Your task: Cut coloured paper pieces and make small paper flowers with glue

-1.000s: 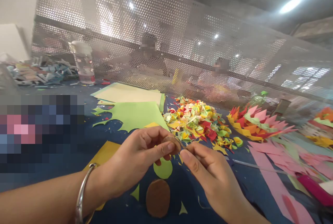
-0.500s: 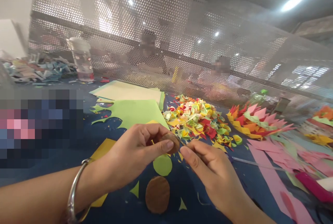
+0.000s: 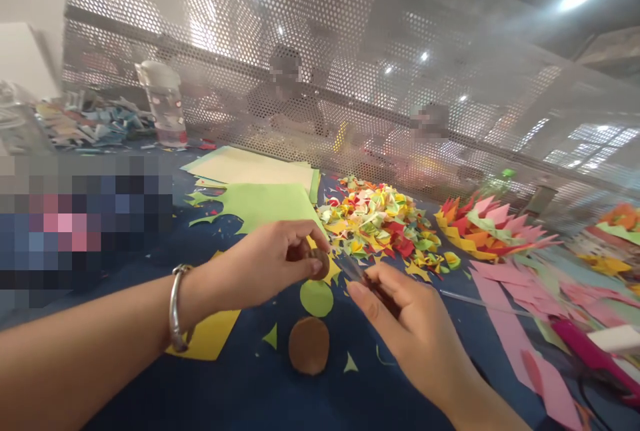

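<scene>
My left hand is closed, pinching a small brown paper disc between thumb and fingertips, just above the blue table. My right hand is close to its right, fingers pinched on a thin clear strip that points toward the disc. Below both hands a larger brown paper oval lies flat, with a green paper circle just behind it. A yellow sheet lies under my left wrist, which wears a metal bangle.
A cut green sheet and cream sheets lie behind. A heap of coloured scraps sits centre, folded paper points and pink strips to the right, pink-handled scissors far right. A bottle stands before the mesh screen; people sit behind.
My hands have drawn slightly apart: the left hand with the disc has shifted left and up, and the right hand has lowered away from it. The view has tilted down a little.
</scene>
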`<move>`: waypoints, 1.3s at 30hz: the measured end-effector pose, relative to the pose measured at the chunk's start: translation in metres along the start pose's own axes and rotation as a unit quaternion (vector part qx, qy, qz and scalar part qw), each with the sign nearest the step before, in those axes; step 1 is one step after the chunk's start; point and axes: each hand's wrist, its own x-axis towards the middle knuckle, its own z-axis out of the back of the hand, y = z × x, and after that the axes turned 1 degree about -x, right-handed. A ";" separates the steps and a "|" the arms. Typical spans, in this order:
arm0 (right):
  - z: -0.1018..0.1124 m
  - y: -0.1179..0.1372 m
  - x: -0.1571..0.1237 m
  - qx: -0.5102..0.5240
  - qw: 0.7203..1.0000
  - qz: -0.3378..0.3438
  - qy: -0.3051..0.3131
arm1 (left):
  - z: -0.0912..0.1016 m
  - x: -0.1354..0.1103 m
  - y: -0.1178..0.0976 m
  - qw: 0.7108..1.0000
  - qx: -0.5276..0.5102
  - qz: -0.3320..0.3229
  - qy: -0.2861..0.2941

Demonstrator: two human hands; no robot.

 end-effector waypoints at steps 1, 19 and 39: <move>-0.001 -0.001 -0.006 -0.031 1.000 -0.002 0.002 | 0.004 -0.001 -0.001 0.999 0.017 0.009 0.030; -0.009 -0.034 -0.066 -0.233 0.966 0.099 -0.060 | 0.023 -0.015 -0.019 0.932 0.332 0.002 0.142; -0.010 -0.038 -0.066 -0.230 0.967 0.082 -0.071 | 0.037 -0.022 -0.017 0.910 0.381 0.036 0.161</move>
